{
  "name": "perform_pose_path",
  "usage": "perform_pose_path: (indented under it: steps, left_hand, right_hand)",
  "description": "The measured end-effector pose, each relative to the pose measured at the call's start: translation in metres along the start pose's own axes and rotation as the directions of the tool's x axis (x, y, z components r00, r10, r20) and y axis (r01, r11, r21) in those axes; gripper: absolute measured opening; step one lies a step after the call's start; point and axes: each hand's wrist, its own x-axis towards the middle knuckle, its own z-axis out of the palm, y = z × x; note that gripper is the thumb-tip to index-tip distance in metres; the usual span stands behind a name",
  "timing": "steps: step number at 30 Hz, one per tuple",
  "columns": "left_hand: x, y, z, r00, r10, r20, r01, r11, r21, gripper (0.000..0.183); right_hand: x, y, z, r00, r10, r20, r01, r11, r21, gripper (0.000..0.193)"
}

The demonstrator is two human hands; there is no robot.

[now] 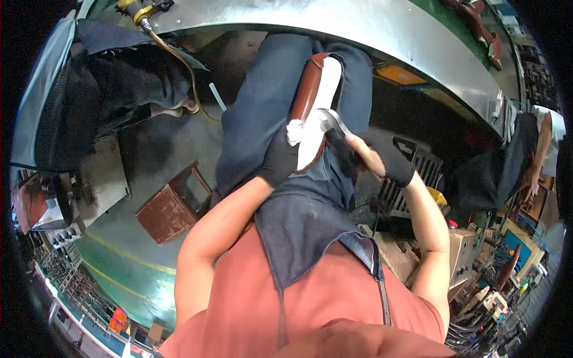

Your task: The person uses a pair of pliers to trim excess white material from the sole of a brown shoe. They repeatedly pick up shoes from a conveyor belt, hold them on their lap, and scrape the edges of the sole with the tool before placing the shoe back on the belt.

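Observation:
Across my lap lies a brown leather shoe, its long white underside facing up and slanting away from me. Wrapped against its near left side is my left hand, in a black glove with white wrapping on a fingertip. My right hand, also in black with bare fingertips, grips a hammer by its handle. The metal head sits over the middle of the white underside; whether it touches cannot be made out. Beneath the shoe is my dark blue apron.
A metal-edged bench curves across the front, with brown leather shoes at its right. A yellow air tool trails a hose at upper left. Two co-workers flank me. A brown stool stands left, a black slatted chair right.

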Motion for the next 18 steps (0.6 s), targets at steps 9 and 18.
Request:
perform_pose_path:
  steps: [9, 18]
  left_hand:
    - [0.001, -0.081, -0.005, 0.972, 0.079, 0.22, -0.044, 0.986, -0.159, 0.046]
    - [-0.002, -0.055, -0.007, 0.98, 0.094, 0.177, -0.055, 0.975, -0.217, 0.054]
  right_hand:
    - [0.009, -0.023, 0.031, 0.902, -0.413, -0.122, 0.411, 0.911, -0.046, 0.04]
    - [-0.054, -0.074, 0.027, 0.89, -0.455, 0.022, 0.441, 0.848, -0.293, 0.042]
